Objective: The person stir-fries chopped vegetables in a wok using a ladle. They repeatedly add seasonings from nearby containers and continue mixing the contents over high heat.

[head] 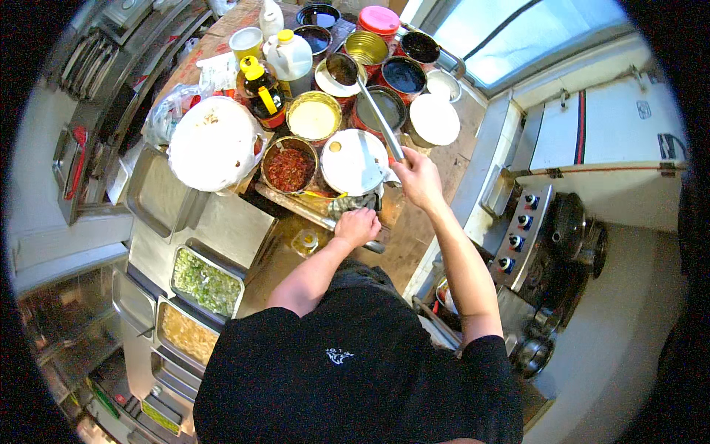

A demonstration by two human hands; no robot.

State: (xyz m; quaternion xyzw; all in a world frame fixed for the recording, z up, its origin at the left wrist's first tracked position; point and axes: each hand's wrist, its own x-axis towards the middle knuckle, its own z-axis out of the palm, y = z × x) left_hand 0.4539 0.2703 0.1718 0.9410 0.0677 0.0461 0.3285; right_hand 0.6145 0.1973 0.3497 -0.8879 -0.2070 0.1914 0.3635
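Note:
My right hand [419, 176] grips the metal handle of a long ladle [383, 119]. The ladle's dark bowl [341, 69] is over a white round container [338, 84] among the tins. Below and to the left, my left hand [358, 226] has its fingers curled at the front edge of the seasoning table, touching or just beside a grey-green cloth [350, 206]; its grip is hidden. Just beyond stands a tub with a white lid [355, 161]. Beside it are a tin of red chilli paste [289, 169] and a tin of pale yellow contents [314, 117].
Several open tins of dark sauce [404, 75], a jug with a yellow cap [288, 55] and a dark bottle [260, 91] crowd the table. A white-covered pot [213, 144] stands left. Steel pans of chopped greens [206, 280] lie nearer left. At right is a stove with knobs [521, 236].

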